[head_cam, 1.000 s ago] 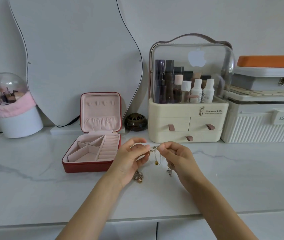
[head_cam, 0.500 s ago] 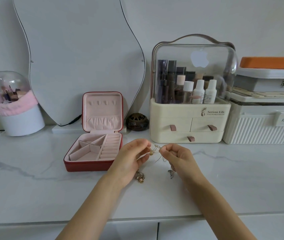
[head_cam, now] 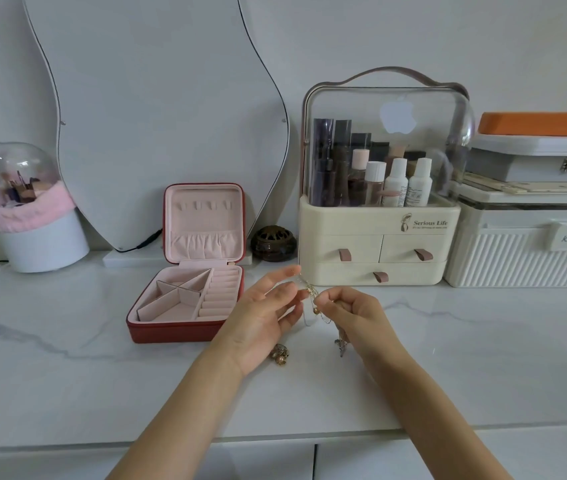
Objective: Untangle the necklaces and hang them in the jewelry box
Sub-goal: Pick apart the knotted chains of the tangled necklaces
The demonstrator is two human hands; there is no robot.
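A thin tangle of gold necklaces (head_cam: pixel 313 296) hangs between my two hands above the marble counter. My right hand (head_cam: pixel 354 311) pinches the chains, its fingers curled. My left hand (head_cam: pixel 264 317) is spread, fingers nearly straight, fingertips touching the tangle at its top. A beaded gold pendant (head_cam: pixel 279 354) lies on the counter below my left palm, and a silver pendant (head_cam: pixel 341 346) dangles under my right hand. The red jewelry box (head_cam: pixel 185 299) stands open to the left, pink lining, hooks in its upright lid.
A curvy mirror (head_cam: pixel 157 116) leans on the wall behind the box. A cream cosmetics organizer (head_cam: pixel 375 244) with drawers stands just behind my hands, a white ribbed case (head_cam: pixel 524 251) to its right. A small dark incense burner (head_cam: pixel 273 243) and a brush holder (head_cam: pixel 29 216) sit at the back.
My left hand has let go its pinch and spread its fingers. The tangle now hangs mostly from my right hand. The camera shifted slightly.
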